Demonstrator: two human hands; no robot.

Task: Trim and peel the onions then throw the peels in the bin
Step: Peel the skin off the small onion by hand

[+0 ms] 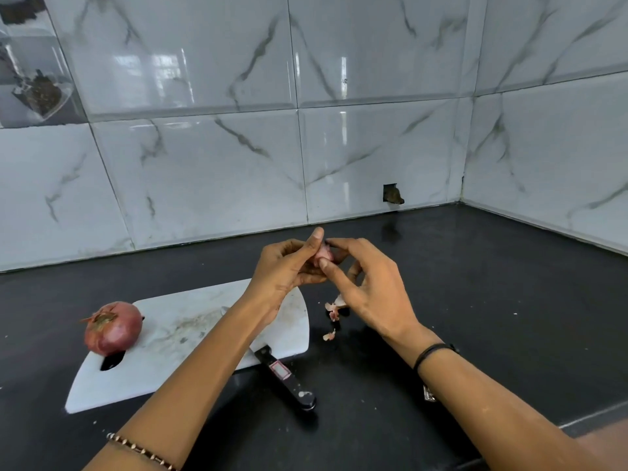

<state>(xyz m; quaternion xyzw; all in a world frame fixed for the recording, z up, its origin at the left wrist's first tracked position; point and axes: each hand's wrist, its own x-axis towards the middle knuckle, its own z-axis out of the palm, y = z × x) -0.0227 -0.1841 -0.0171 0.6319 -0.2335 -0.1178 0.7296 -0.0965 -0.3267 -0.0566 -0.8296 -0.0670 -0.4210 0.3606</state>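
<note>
Above black counter [475,283], marble-tiled walls [204,164]: left fingers [312,243] and right fingers [343,244] pinching small onion [325,253]; cutting board [163,351] nearby.

Single head view, wide-angle, close, looking forward and down over black counter [492,283] toward tiled wall [210,164]

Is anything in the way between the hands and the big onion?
Nothing visible: only bare cutting board lies between the left hand and the red onion. The knife lies nearer the person. The right hand helps hold a small onion.
</note>
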